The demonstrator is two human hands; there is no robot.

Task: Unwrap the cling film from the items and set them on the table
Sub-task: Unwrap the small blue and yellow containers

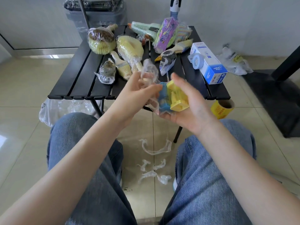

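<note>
Black slatted table, right hand cradling tilted yellow-blue toy, left hand gripping cling film

A person is seen from their own head, looking down at their body. Both forearms are bare, with no sleeves showing, and no watch, bracelet or ring can be seen on the left hand or the right hand. The legs wear loose blue denim jeans with a faded, faintly streaked weave. A seam runs down the near right leg. A sliver of a pale shoe shows beside the right leg.
</note>
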